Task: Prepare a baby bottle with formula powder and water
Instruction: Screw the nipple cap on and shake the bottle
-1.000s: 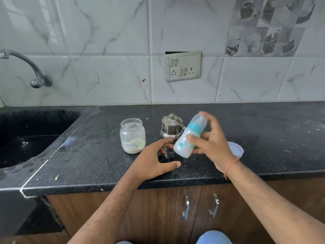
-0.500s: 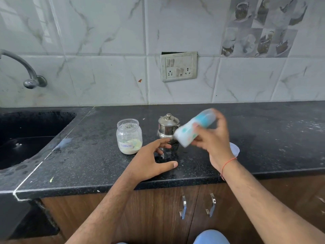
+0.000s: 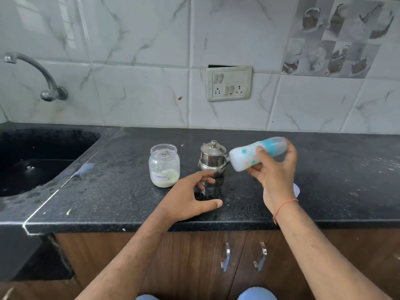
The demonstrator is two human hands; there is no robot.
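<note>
One bottle (image 3: 257, 153), one jar (image 3: 164, 165), one steel pot (image 3: 213, 159), two hands.

Motion-blurred baby bottle (image 3: 255, 155), white lid (image 3: 296, 190) mostly behind the right hand (image 3: 273, 176), sink (image 3: 32, 161) cut off left.

Single head-worn wide-angle view, looking forward and down over black countertop (image 3: 121, 191) toward tiled wall (image 3: 140, 94). Close range: both forearms enter from bottom edge. Sink (image 3: 32, 165) at left, cabinet doors (image 3: 194, 256) below counter edge. No second view to overlap.
</note>
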